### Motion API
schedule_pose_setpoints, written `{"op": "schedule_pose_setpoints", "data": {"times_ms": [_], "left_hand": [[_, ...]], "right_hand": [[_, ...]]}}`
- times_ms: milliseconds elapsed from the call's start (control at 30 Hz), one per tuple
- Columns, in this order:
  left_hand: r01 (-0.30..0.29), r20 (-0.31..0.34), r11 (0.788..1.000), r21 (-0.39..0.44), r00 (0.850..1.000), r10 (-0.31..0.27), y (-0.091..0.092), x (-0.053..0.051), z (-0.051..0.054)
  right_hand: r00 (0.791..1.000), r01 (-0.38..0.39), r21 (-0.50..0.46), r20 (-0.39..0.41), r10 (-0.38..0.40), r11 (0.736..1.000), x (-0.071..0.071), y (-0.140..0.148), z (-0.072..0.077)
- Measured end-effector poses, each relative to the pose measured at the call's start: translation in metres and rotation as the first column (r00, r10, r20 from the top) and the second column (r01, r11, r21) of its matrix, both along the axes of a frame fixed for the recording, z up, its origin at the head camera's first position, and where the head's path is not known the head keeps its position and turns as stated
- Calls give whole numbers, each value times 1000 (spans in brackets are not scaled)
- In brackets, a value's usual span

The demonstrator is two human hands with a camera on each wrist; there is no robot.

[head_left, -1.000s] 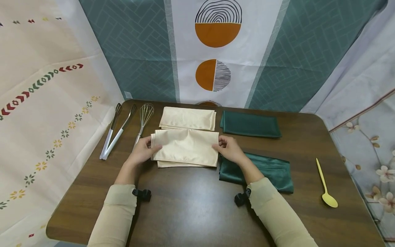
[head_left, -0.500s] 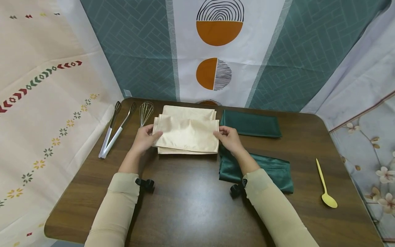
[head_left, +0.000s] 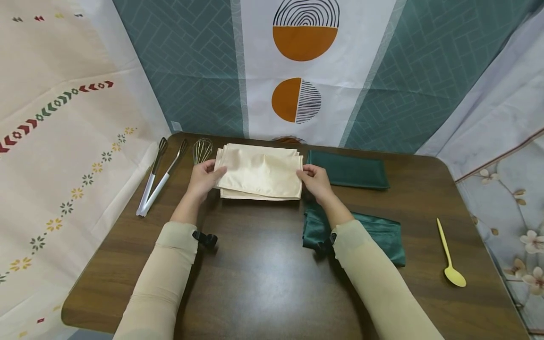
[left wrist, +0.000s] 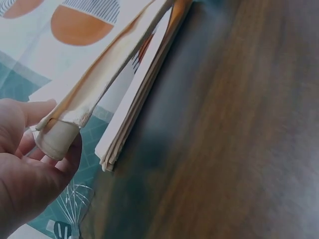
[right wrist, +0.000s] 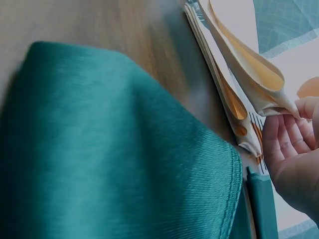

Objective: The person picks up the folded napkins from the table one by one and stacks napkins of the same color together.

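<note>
Cream satin cloth (head_left: pixel 261 174), folded into a rectangle, is stretched between both hands. My left hand (head_left: pixel 202 182) pinches its left edge between thumb and fingers, and my right hand (head_left: pixel 316 182) pinches its right edge. Below it lies another folded cream cloth (head_left: pixel 261 148), mostly covered in the head view. From the left wrist, a gap shows between the held cloth (left wrist: pixel 94 74) and the layered cloth (left wrist: pixel 130 107) beneath. The right wrist view also shows the held cloth (right wrist: pixel 249 59) above and apart from the lower folds (right wrist: pixel 219 79).
A folded dark green cloth (head_left: pixel 352 170) lies at the back right. Another green cloth (head_left: pixel 378 236) lies under the right forearm. Tongs (head_left: pixel 153 189) and a whisk (head_left: pixel 202 150) are on the left, a yellow spoon (head_left: pixel 448 257) on the right. A curtain borders the table's (head_left: pixel 255 283) back edge.
Both hands have carried the held cream cloth away from the body, toward the table's back, until it overlaps most of the other cream cloth. The green cloths and utensils stay put.
</note>
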State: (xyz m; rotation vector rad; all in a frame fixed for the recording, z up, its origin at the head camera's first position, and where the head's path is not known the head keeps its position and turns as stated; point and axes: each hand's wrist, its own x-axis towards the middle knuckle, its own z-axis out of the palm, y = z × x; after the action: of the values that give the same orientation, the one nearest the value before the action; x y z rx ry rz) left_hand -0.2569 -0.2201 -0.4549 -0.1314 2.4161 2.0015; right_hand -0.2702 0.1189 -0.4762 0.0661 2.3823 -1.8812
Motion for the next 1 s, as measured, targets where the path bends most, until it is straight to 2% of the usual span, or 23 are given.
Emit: {"op": "schedule_pose_setpoints", "data": {"times_ms": [133,200,433,767,1000], "left_hand": [[5,31,1000,11,1000,-5,3,-6,7],[-1,40,1000,8,999,1,2,-13,1],[-34,21,999,23,999,33,5,-27,-1],[-61,16,998,3,998,61,9,-40,1],[-84,12,996,13,996,84,10,-49,-2]], "right_hand": [[1000,14,0,14,-14,1000,-4,-1,1],[1000,27,-6,15,-27,1000,-7,-2,2],[998,59,-27,13,-59,998,-18,-3,8],[998,46,-6,35,-45,999,-32,-5,12],[998,44,14,50,-45,999,-39,-9,12]]}}
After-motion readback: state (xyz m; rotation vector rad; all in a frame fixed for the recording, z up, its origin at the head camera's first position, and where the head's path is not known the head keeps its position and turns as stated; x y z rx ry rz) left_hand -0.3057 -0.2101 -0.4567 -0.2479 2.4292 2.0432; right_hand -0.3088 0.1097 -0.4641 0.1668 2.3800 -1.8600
